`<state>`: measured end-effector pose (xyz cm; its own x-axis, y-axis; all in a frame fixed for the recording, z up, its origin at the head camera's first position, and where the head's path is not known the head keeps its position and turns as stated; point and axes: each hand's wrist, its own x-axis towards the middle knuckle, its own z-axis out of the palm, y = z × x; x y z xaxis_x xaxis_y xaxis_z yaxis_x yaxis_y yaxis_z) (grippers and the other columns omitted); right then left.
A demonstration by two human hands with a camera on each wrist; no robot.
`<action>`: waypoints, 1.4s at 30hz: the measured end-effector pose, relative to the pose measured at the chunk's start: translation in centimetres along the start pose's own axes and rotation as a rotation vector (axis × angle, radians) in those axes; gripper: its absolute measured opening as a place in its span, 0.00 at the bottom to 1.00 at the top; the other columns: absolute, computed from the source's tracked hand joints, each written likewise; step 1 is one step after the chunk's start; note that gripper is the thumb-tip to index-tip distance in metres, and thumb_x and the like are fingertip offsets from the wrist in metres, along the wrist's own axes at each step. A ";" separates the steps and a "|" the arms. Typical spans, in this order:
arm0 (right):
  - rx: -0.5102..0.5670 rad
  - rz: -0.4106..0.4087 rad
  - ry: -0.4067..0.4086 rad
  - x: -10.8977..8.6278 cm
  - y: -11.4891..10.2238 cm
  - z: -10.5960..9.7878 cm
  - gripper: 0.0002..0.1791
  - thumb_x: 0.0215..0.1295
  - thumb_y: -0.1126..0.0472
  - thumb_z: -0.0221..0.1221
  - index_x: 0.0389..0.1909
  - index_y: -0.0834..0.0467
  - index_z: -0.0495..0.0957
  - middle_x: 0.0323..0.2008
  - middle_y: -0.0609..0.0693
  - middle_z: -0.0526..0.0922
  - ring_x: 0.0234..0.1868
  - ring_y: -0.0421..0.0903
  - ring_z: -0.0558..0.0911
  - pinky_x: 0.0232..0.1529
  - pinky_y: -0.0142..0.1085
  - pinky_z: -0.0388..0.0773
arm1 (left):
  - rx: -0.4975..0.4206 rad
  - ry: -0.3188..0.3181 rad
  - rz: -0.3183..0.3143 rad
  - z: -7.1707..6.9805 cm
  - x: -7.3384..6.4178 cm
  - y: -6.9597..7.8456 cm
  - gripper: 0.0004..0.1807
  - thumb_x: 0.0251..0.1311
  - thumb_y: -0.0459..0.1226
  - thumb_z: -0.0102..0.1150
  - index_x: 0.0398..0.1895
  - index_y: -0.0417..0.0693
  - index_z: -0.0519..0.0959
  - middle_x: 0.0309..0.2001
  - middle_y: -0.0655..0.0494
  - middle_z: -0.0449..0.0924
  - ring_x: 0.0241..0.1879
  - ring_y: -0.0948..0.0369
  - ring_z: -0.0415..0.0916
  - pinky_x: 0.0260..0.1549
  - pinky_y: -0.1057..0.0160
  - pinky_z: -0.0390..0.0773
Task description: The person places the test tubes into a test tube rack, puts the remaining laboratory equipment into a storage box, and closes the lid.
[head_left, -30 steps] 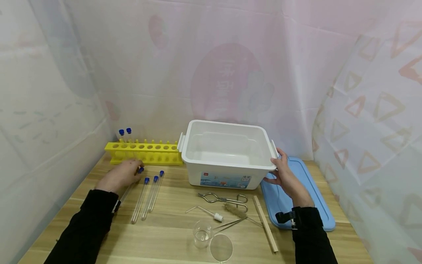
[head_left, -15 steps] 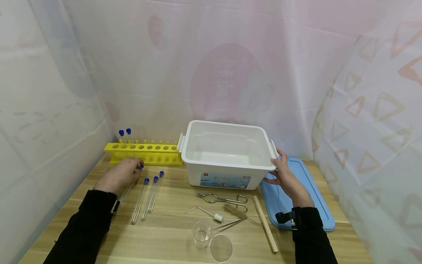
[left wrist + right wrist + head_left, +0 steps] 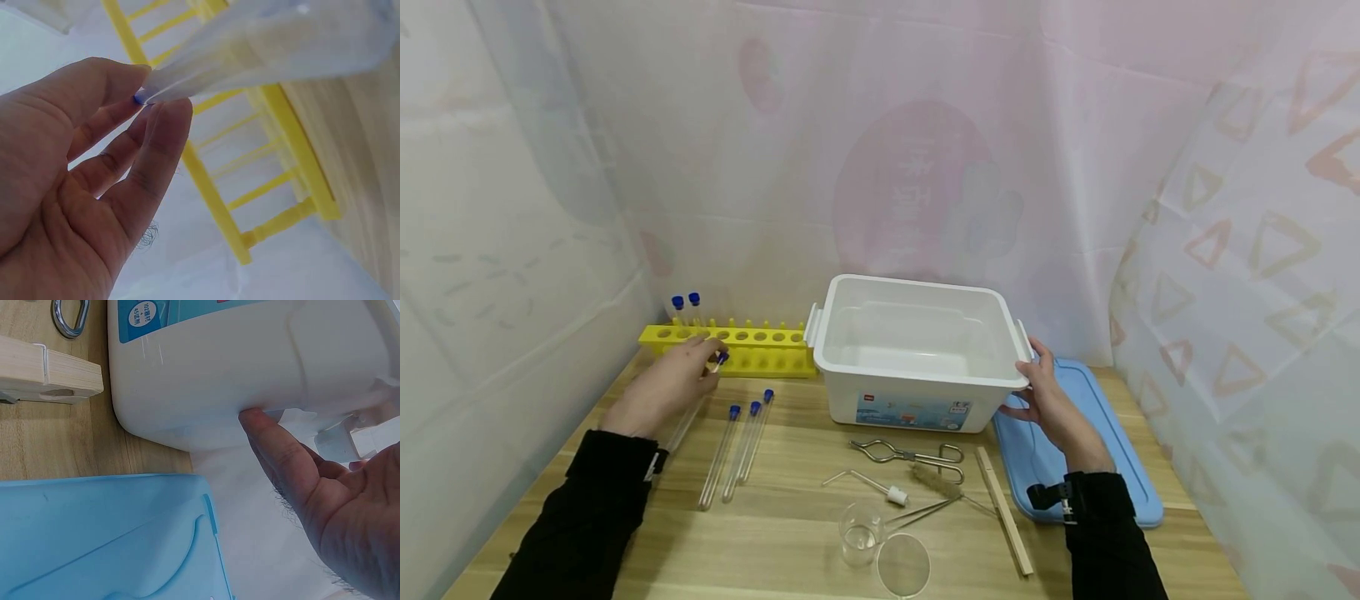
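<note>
test tube (image 3: 262, 56) in left hand (image 3: 666, 385)

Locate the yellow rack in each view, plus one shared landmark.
Head: the yellow rack stands left of the white bin, partly covered by the left hand.
Left wrist: the yellow rack slants through the middle toward lower right, partly behind the tube.
Right wrist: not in it.
Shared landmark: the wooden tabletop, right side in left wrist, upper left in right wrist.
</note>
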<state>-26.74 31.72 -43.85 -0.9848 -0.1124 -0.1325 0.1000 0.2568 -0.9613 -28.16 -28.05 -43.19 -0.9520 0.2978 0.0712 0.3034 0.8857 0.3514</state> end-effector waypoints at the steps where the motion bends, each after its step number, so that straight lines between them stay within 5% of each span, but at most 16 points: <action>1: 0.000 0.000 0.000 0.0 0.0 0.0 0.48 0.94 0.37 0.46 0.96 0.33 0.23 0.95 0.65 0.52 0.90 0.73 0.70 0.77 0.69 0.83 | 0.007 0.004 0.002 -0.2 0.0 0.1 0.29 0.82 0.28 0.66 0.81 0.29 0.73 0.71 0.22 0.81 0.61 0.33 0.89 0.56 0.37 0.94; 12: 0.004 0.003 0.003 -0.1 -0.1 0.0 0.47 0.94 0.38 0.45 0.96 0.33 0.24 0.94 0.65 0.51 0.89 0.74 0.71 0.78 0.70 0.83 | 0.047 0.081 0.033 -1.2 -0.2 1.3 0.30 0.83 0.30 0.66 0.82 0.29 0.72 0.70 0.23 0.82 0.61 0.34 0.89 0.58 0.36 0.93; 20: 0.005 0.010 0.007 -0.2 -0.1 0.1 0.47 0.94 0.38 0.44 0.96 0.33 0.24 0.94 0.65 0.53 0.89 0.73 0.71 0.77 0.68 0.84 | -0.006 0.149 0.033 -1.8 -0.5 1.7 0.30 0.86 0.32 0.64 0.85 0.34 0.71 0.73 0.28 0.80 0.64 0.34 0.86 0.57 0.34 0.91; 42: 0.005 0.013 0.012 0.1 -0.1 0.1 0.48 0.93 0.37 0.45 0.96 0.33 0.24 0.94 0.65 0.52 0.90 0.73 0.70 0.78 0.70 0.83 | -0.126 0.703 0.137 -0.9 0.4 2.3 0.29 0.79 0.21 0.65 0.80 0.33 0.76 0.65 0.30 0.82 0.61 0.36 0.86 0.54 0.35 0.92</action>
<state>-26.85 31.61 -43.78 -0.9851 -0.0973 -0.1419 0.1134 0.2530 -0.9608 -27.91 -26.23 -41.48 -0.7206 0.0662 0.6901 0.4550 0.7963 0.3987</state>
